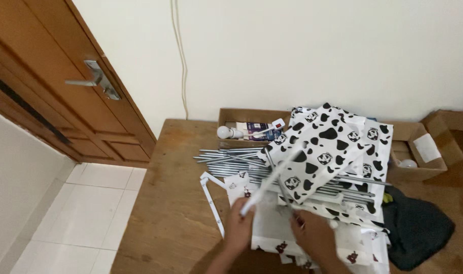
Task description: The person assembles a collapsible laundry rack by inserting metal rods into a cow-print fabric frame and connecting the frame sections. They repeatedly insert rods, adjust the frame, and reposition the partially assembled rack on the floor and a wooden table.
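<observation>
Seen from a head-worn camera, two bare hands work at the near edge of a wooden table (175, 203). The left hand (240, 223) is clenched around the lower end of a white tube (268, 180), which slants up toward 1 o'clock across the pile. The right hand (312, 234) presses down on white printed sheets (272, 228) at 5 o'clock; whether its fingers grasp anything cannot be told, as motion blur hides them.

Just beyond the hands lies a bundle of silver metal rods (231, 160), their ends pointing toward 9 o'clock and stopping well short of the table's left edge. A thin white frame piece (211, 195) angles beside them at 8 o'clock. Draped over the rods from 12 to 3 o'clock is a black-and-white cow-print fabric (328, 142). A dark cloth (419, 228) sits at 4 o'clock, near the table's right side.

Bare wood runs open along the left side of the table, from the near corner to the far one. At the far edge, against the wall, an open cardboard box (241, 115) holds a light bulb (223, 132); a second cardboard box (419, 162) stands at 2 o'clock.

Past the table, a cream wall (317, 50) carries a thin cable (181, 61) running down it. At 10 o'clock stands a brown wooden door (48, 66) with a metal lever handle (92, 78), above white floor tiles (84, 213).
</observation>
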